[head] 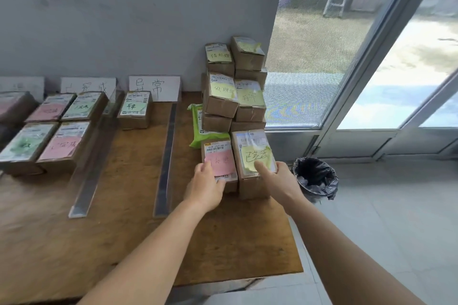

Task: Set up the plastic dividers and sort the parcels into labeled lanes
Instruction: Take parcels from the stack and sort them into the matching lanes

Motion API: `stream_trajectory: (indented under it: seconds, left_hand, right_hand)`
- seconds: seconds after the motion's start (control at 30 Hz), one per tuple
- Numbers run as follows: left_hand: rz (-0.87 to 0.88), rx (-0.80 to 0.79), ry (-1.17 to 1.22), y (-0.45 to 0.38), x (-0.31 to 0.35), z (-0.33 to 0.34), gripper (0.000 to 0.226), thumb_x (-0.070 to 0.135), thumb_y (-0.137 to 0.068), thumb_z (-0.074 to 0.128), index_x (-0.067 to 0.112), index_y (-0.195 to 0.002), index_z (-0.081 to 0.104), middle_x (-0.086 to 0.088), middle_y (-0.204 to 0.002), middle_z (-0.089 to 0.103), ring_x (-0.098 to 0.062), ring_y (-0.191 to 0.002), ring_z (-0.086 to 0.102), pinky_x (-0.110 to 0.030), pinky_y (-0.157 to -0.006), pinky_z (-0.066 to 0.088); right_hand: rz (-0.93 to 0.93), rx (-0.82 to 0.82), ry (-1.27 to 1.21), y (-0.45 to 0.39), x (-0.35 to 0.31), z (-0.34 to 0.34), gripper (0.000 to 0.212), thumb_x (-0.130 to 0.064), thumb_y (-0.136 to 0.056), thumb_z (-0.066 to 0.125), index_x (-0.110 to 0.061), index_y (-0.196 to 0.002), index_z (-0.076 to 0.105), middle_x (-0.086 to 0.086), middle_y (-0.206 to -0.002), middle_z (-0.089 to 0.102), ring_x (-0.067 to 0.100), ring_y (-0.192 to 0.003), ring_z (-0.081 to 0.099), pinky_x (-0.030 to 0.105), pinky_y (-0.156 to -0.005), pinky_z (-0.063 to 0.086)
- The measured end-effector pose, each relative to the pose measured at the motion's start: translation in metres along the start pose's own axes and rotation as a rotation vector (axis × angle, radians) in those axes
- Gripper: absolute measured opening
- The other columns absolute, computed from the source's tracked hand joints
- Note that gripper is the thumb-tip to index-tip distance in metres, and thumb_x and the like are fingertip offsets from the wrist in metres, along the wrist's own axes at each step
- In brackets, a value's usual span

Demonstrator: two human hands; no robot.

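Two cardboard parcels lie side by side at the table's right end. My left hand [207, 184] grips the near end of the pink-note parcel [220, 160]. My right hand [277, 181] holds the yellow-note parcel [255, 153], thumb on its note. Behind them rises a stack of parcels [235, 86] with yellow notes. Two clear plastic dividers [166, 158] [91, 163] lie lengthwise on the wooden table [124, 242], marking lanes. White label cards [155, 88] [88, 85] stand against the wall. One green-note parcel [135, 109] sits in the middle lane; several parcels [52, 131] fill the left lanes.
A green wipes pack [198, 131] lies between the stack and the near parcels. A bin with a black bag [316, 178] stands on the floor right of the table. Glass doors [371, 57] are beyond it. The table's right edge runs close beside my right arm.
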State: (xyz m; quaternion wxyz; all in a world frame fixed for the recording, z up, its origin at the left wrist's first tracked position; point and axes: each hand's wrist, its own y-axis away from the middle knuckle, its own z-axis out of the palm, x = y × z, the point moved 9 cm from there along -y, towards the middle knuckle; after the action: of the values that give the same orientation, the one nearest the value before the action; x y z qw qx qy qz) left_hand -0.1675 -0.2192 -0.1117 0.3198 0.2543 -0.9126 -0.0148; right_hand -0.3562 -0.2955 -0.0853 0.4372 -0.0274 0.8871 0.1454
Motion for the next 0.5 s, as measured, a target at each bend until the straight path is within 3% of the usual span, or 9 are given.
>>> stream_trajectory:
  seconds: [0.1,0.2,0.27,0.43,0.5]
  left_hand:
    - [-0.093,0.015,0.068,-0.006,-0.007,0.000,0.060,0.034,-0.094,0.052,0.012,-0.143,0.026,-0.010,-0.137,0.043,-0.030,-0.117,0.050,-0.037,-0.087,0.041]
    - [-0.156,0.004,0.071,-0.013,-0.010,0.001,0.056,0.033,-0.094,0.052,0.007,-0.138,0.029,-0.013,-0.129,0.050,-0.032,-0.113,0.052,-0.035,-0.079,0.040]
    - [-0.187,-0.010,0.073,-0.017,-0.013,0.003,0.047,0.033,-0.095,0.051,0.007,-0.131,0.037,-0.013,-0.125,0.054,-0.031,-0.110,0.054,-0.032,-0.075,0.038]
    - [-0.211,0.000,0.277,-0.016,-0.020,0.009,0.033,0.031,-0.093,0.055,0.016,-0.122,0.048,-0.005,-0.117,0.060,-0.023,-0.096,0.055,-0.030,-0.074,0.041]
    - [-0.197,0.025,0.348,-0.012,-0.020,0.008,0.036,0.030,-0.092,0.057,0.021,-0.125,0.047,-0.001,-0.117,0.061,-0.017,-0.093,0.053,-0.029,-0.075,0.042]
  right_hand:
    - [0.050,0.045,0.032,-0.006,0.002,0.002,0.026,-0.045,-0.089,0.055,-0.023,-0.078,0.048,0.002,-0.092,0.064,0.023,-0.092,0.060,0.042,-0.086,0.050]
    - [0.087,0.036,0.000,-0.013,0.005,0.003,0.039,-0.046,-0.089,0.055,-0.011,-0.105,0.054,0.007,-0.103,0.065,0.026,-0.098,0.060,0.046,-0.088,0.049]
    - [0.093,0.031,-0.025,-0.016,0.008,0.003,0.043,-0.046,-0.088,0.057,-0.010,-0.111,0.054,0.007,-0.104,0.065,0.025,-0.099,0.061,0.046,-0.089,0.049]
    - [0.038,0.013,-0.091,-0.018,0.015,0.003,0.014,-0.044,-0.085,0.061,-0.033,-0.090,0.054,-0.013,-0.092,0.065,0.010,-0.086,0.063,0.041,-0.081,0.055]
    - [0.023,-0.002,-0.108,-0.018,0.018,0.002,0.013,-0.046,-0.084,0.062,-0.037,-0.085,0.052,-0.015,-0.092,0.066,0.010,-0.088,0.064,0.042,-0.082,0.055]
